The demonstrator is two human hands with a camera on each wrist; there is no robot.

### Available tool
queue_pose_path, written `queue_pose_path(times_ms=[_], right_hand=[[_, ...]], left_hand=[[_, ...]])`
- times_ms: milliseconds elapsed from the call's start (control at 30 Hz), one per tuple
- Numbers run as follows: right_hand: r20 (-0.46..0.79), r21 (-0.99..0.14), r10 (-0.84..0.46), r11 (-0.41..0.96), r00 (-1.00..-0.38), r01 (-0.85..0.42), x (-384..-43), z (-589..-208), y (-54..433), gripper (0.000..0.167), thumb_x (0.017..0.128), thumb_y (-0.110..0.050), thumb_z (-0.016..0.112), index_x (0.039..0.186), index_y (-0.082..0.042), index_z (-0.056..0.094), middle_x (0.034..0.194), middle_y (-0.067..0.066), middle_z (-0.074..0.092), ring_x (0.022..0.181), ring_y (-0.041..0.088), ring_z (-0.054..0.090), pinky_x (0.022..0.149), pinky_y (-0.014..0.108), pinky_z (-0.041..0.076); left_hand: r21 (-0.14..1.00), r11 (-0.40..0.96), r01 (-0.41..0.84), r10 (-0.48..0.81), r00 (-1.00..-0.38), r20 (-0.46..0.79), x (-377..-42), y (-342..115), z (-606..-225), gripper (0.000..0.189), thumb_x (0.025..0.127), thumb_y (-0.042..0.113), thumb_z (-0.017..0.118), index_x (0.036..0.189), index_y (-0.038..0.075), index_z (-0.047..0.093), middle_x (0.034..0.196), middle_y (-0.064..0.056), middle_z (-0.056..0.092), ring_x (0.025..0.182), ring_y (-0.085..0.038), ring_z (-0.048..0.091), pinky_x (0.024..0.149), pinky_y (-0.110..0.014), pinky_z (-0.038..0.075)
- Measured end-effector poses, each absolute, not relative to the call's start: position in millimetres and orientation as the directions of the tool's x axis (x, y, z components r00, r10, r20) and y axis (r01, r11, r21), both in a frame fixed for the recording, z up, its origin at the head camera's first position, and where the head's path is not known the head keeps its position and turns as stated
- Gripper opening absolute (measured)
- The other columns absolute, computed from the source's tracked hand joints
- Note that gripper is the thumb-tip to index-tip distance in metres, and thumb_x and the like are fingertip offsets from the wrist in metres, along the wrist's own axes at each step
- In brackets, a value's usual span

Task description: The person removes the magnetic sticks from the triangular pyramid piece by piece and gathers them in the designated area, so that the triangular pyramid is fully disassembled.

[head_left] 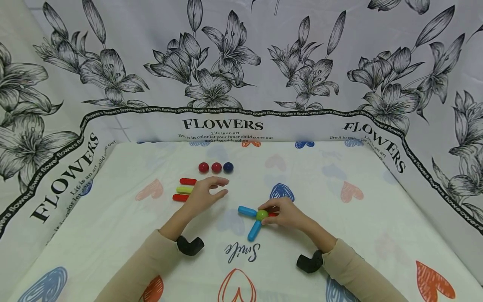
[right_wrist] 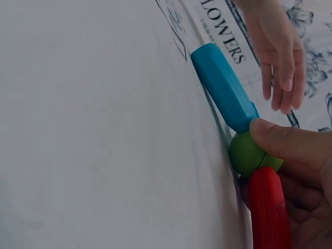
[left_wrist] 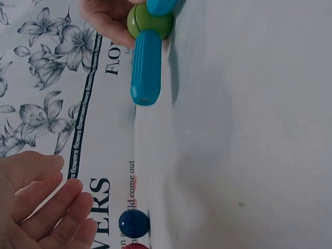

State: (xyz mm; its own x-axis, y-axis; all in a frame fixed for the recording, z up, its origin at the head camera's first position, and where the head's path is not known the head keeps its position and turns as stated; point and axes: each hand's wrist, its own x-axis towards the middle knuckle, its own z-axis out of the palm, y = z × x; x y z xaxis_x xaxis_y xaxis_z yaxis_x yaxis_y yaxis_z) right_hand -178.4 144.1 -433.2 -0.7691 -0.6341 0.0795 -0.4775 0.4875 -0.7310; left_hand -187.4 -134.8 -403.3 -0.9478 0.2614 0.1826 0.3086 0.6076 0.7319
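Observation:
A green ball [head_left: 262, 215] joins two blue sticks [head_left: 247, 211] and a red stick [right_wrist: 268, 207]; the assembly is on the cloth or just over it. My right hand [head_left: 284, 213] pinches the green ball between thumb and fingers, partly covering the red stick in the head view. Holding nothing, my left hand [head_left: 205, 193] hovers left of the assembly with relaxed fingers. Beside and partly behind it lie a red stick [head_left: 188, 181], a yellow-green stick [head_left: 184, 190] and another red stick [head_left: 181, 197].
Behind the left hand, two red balls [head_left: 203, 167] and a dark blue ball [head_left: 228, 167] stand in a row. A white cloth [head_left: 309, 180] printed with hearts covers the table. Flower-printed fabric [head_left: 226, 92] rises at the back and sides.

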Motion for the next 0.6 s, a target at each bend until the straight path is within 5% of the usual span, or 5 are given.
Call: queue_pose_path(times_ms=[600], right_hand=[[0.109, -0.724, -0.661, 0.459, -0.742, -0.515, -184.0, -434.7, 144.4, 0.034, 0.078, -0.015, 0.079, 0.107, -0.001, 0.072, 0.102, 0.013, 0.074, 0.091, 0.016, 0.07, 0.083, 0.023, 0.059]], left_hand=[[0.723, 0.559, 0.405, 0.515, -0.853, 0.08, -171.3, -105.3, -409.2, 0.031, 0.088, 0.014, 0.069, 0.117, 0.005, 0.067, 0.116, -0.009, 0.071, 0.113, -0.028, 0.062, 0.101, -0.047, 0.051]])
